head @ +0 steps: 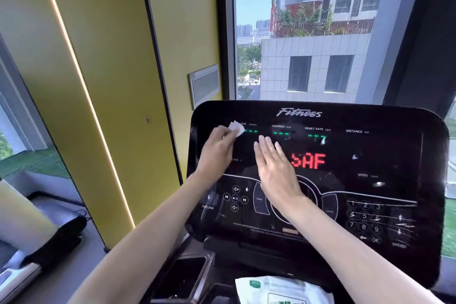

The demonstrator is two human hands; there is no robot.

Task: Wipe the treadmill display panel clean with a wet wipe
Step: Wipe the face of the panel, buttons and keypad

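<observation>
The black glossy treadmill display panel (370, 153) fills the right half of the view, showing red letters "SAF" and green dashes along its top row. My left hand (217, 150) holds a small white wet wipe (236, 128) against the panel's upper left, by the time readout. My right hand (274, 165) lies flat on the panel's middle with straight fingers, just left of the red letters and above the round dial.
A white wet wipe pack (278, 291) lies on the console tray below the panel, beside a dark cup holder (182, 279). A yellow wall (106, 81) stands left. A window (308, 32) is behind the panel. Another treadmill (37, 242) sits at lower left.
</observation>
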